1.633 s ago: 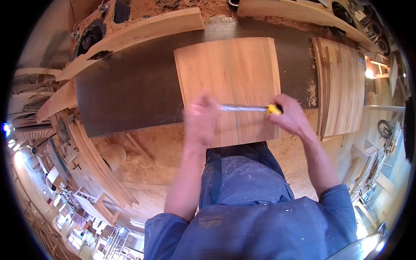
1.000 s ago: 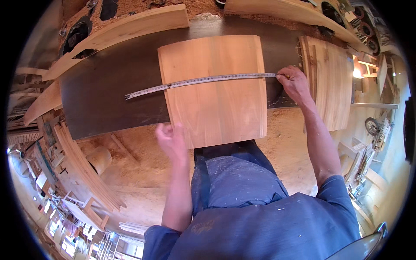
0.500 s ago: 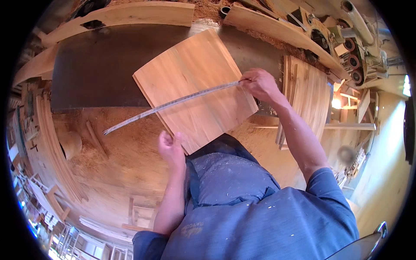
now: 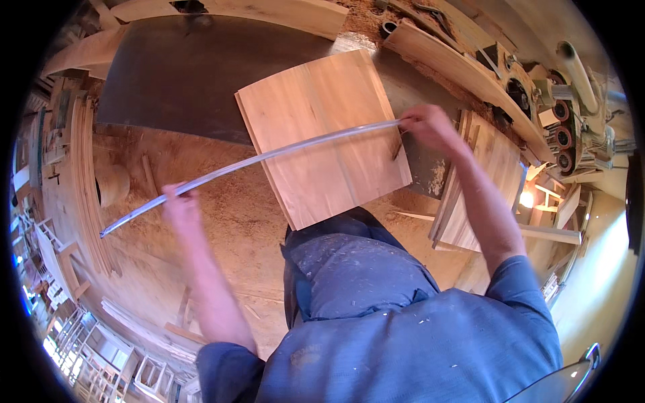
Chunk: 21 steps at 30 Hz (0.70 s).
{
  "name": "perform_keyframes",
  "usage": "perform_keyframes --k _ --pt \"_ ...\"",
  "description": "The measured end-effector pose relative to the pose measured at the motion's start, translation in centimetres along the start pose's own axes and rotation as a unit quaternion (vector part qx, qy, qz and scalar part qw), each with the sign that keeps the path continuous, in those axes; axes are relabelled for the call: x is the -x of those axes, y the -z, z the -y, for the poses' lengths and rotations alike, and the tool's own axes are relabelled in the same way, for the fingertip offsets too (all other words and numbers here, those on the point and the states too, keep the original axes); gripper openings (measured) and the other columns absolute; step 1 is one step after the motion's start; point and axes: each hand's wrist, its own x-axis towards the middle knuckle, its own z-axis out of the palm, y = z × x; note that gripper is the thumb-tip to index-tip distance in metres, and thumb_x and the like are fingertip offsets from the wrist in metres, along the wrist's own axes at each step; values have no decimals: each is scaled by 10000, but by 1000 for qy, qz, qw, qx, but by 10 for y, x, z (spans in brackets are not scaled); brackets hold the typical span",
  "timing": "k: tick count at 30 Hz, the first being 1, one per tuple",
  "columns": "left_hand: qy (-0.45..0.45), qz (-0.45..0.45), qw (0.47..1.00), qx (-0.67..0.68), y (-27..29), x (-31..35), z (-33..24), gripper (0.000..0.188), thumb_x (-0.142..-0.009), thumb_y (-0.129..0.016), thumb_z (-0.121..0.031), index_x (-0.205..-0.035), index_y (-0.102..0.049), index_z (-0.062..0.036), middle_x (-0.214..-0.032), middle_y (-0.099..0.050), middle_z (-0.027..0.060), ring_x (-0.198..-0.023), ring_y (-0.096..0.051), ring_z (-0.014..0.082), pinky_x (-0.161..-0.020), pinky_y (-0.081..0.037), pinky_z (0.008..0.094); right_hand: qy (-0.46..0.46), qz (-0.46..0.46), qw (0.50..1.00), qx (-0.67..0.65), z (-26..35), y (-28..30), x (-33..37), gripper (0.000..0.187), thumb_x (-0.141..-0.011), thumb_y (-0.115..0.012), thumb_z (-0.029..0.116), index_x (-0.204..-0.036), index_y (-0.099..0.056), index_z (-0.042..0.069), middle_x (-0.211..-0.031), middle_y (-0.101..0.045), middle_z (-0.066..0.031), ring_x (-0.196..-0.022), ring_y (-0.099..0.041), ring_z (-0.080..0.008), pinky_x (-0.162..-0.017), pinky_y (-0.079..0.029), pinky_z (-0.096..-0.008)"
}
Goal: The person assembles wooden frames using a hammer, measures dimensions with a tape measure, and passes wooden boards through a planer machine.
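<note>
A long, thin silvery strip [image 4: 302, 143], like a measuring rule, runs slantwise above a stack of pale wooden panels [image 4: 316, 94]. My right hand [image 4: 430, 127] is closed on its right end, over the right edge of the panels. A small dark thin shape shows under those fingers; I cannot tell if it is a shadow or an object. My left hand [image 4: 181, 205], slightly blurred, grips the strip out to the left of the panels. The strip's left tip sticks out past this hand. The panels rest partly on a dark flat surface [image 4: 201, 74], their near corner by my apron.
Another stack of wooden boards [image 4: 477, 181] stands at the right. Long boards [image 4: 87, 181] lean at the left. A machine with rollers [image 4: 564, 127] and a long plank [image 4: 470, 87] are at the far right. Sawdust covers the floor [image 4: 228, 181].
My left hand has left the panels' near left edge and moved left and up onto the strip. The strip's tip reaches further left and lower. My right hand keeps its hold.
</note>
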Motion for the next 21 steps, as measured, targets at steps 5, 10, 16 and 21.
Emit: perform_keyframes --k 5,10,16,21 --pt "1 -169 985 46 113 -88 -70 311 -1029 -587 -307 -1025 -573 4 -947 -654 147 -867 -628 277 -807 -557 429 -34 -22 999 25 -63 41 -14 205 -846 -715 237 -963 -759 74 -891 -673 -127 -858 -654 -306 -766 -500 -403" --pt "31 -98 992 79 36 -63 -12 234 -1047 -546 -234 -1056 -575 -2 -982 -653 144 -906 -626 284 -837 -533 424 -15 -34 999 10 -26 16 -31 209 -842 -710 240 -967 -769 84 -897 -660 -114 -875 -642 -291 -779 -490 -393" --pt "142 14 986 89 -71 19 50 176 -1029 -569 -169 -1060 -604 1 -969 -648 138 -925 -630 267 -836 -528 395 -21 -40 999 12 -16 -3 -49 195 -839 -711 231 -958 -779 92 -925 -678 -109 -941 -649 -295 -818 -494 -393" --pt "146 1 987 72 -111 46 67 155 -1028 -572 -158 -1042 -613 -9 -978 -649 130 -926 -631 255 -851 -528 389 -6 -48 999 12 -10 -4 -57 190 -840 -704 238 -961 -782 114 -914 -673 -94 -955 -636 -298 -836 -494 -393"
